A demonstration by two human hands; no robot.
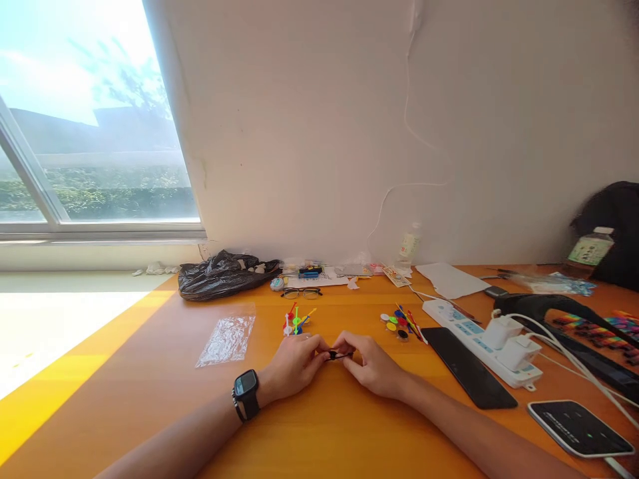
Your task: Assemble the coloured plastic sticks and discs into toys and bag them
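Note:
In the head view, my left hand [298,362] and my right hand [372,364] meet at the middle of the table. Both pinch a small black arrow spinner [333,356] with a round middle and a thin pointer toward the right. Fingertips partly cover it. Just beyond my left hand is a cluster of coloured arrow spinners [296,322] in red, green, white, blue and yellow, with pointers sticking up. Past my right hand lie loose round discs [392,322] and thin coloured pointers [411,323]. A black watch [246,392] is on my left wrist.
A clear plastic bag [227,339] lies left, with a black plastic bag [224,274] and glasses [301,293] behind. At right are a black phone [466,366], a power strip [472,336] with chargers, cables and a flat black-topped device [580,428]. Bottles [590,251] stand near the wall.

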